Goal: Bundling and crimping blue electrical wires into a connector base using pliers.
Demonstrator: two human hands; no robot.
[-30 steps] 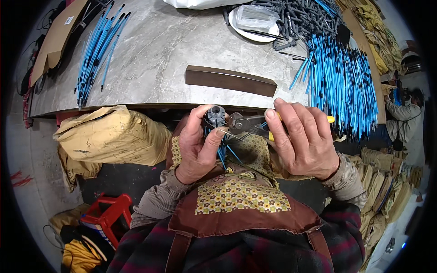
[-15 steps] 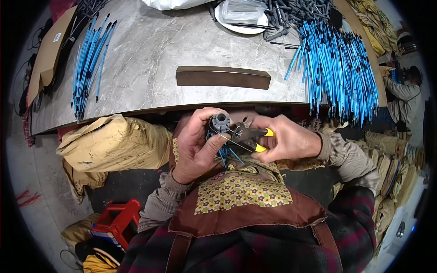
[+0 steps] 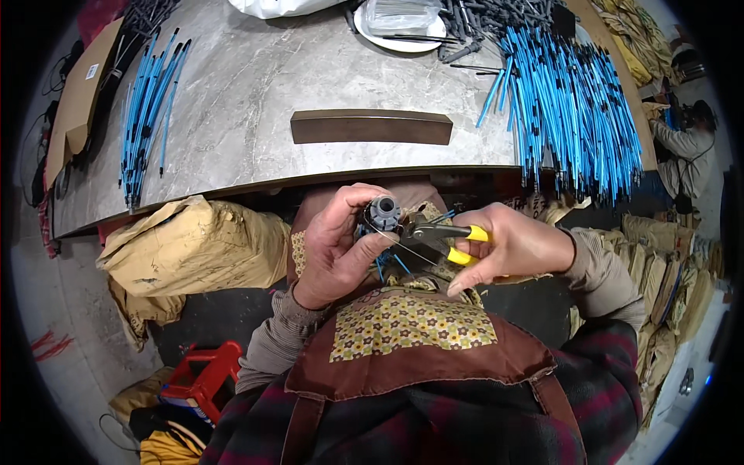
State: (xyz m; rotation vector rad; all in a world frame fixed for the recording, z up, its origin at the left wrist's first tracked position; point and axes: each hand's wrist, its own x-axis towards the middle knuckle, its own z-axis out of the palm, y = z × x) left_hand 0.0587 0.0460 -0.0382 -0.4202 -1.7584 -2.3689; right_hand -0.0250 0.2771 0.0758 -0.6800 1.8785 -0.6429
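My left hand (image 3: 332, 260) is closed around a grey, ribbed round fitting (image 3: 384, 211) with a dark hole in its end. A thin metal wire (image 3: 415, 252) runs by my left thumb and sticks out to the lower right. Blue rods (image 3: 399, 263) show partly below the fitting; whether they join it is hidden. My right hand (image 3: 527, 242) grips dark-jawed pliers (image 3: 435, 232) by their yellow handles, its thumb pointing down off the lower handle. The jaws are close beside the fitting, near the wire; I cannot tell whether they pinch it.
On the grey table (image 3: 232, 85) lie a brown bar (image 3: 372, 127), a blue rod bundle (image 3: 147, 116) at left and a large blue rod heap (image 3: 570, 108) at right. A white plate (image 3: 403, 40) is at the back. A wrapped sack (image 3: 194, 248) stands left; a person (image 3: 686, 147) is far right.
My right hand and the pliers have moved a little to the right, and the right thumb has dropped away from the handle. My left hand still holds the fitting, now slightly farther right.
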